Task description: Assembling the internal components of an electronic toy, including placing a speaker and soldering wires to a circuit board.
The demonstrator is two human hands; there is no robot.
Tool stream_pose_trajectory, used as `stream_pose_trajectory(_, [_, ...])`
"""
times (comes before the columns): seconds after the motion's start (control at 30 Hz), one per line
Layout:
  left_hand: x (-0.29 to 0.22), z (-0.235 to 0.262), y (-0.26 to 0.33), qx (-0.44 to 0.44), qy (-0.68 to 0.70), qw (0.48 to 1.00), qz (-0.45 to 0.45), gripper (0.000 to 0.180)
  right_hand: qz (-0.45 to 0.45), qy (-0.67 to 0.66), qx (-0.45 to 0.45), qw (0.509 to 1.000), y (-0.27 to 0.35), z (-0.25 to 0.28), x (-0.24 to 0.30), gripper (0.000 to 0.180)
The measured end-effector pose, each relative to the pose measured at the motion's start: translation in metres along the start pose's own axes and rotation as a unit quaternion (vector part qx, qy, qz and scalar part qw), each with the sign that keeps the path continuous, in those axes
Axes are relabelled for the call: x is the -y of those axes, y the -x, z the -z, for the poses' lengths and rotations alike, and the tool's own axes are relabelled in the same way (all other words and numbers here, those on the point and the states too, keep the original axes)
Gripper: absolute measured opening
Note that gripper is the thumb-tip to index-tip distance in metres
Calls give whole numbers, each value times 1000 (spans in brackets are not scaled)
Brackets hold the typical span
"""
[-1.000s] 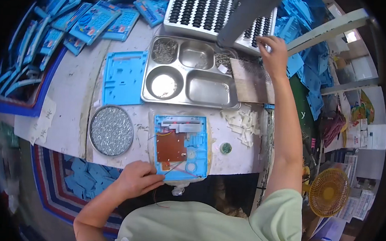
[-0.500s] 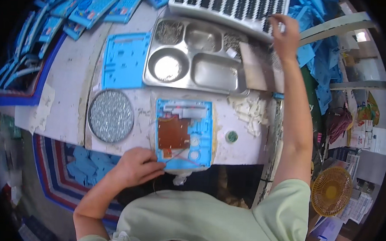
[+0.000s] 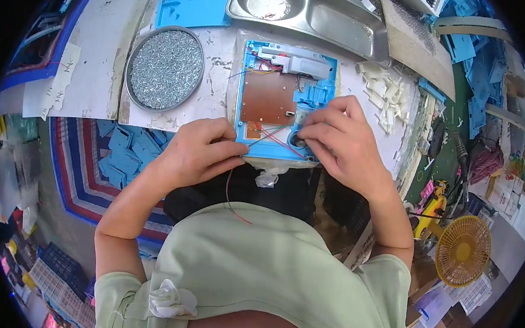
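A blue plastic housing (image 3: 332,72) lies before me on the table, with a brown circuit board (image 3: 269,99), a pale grey plastic block (image 3: 306,66) and thin coloured wires inside. My left hand (image 3: 201,152) is closed at its lower left corner, thumb and finger pinched on a thin red wire (image 3: 228,189) that dangles toward my lap. Bent over the lower right of the housing, my right hand (image 3: 344,141) pinches a small dark round part (image 3: 297,141) at a round opening. Its fingertips partly cover that part.
Left of the housing stands a round dish (image 3: 163,68) of small metal pins or screws. A steel compartment tray (image 3: 347,29) lies beyond. White plastic pieces (image 3: 388,96) are scattered at the right, near a flat board (image 3: 420,47). Another blue panel (image 3: 193,6) lies at the back left.
My right hand has come back from the black-and-white rack at the far right to the housing, a small dark part now in its fingers. The left hand stays at the housing's corner. The view has shifted.
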State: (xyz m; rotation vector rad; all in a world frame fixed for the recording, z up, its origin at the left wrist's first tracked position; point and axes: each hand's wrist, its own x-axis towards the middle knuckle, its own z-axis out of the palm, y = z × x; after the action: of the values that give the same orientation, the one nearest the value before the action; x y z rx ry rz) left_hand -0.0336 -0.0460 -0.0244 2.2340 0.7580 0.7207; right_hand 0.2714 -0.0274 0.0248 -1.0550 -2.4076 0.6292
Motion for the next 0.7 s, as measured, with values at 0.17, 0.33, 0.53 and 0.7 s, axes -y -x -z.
stream_pose_trajectory(0.17, [-2, -1, 3, -9, -3, 1000, 6, 35, 16, 23, 10, 1000, 2, -4, -1, 30])
stream_pose_trajectory(0.33, [-3, 3, -2, 6, -5, 1000, -3, 36, 64, -5, -67, 996, 15, -23, -23, 30])
stream_pose_trajectory(0.53, [-7, 9, -7, 39, -28, 999, 2, 35, -35, 4, -162, 986, 24, 5, -42, 26])
stream_pose_trajectory(0.7, [-25, 22, -19, 101, -44, 993, 46, 33, -218, 310, -91, 921, 44, 36, -70, 17])
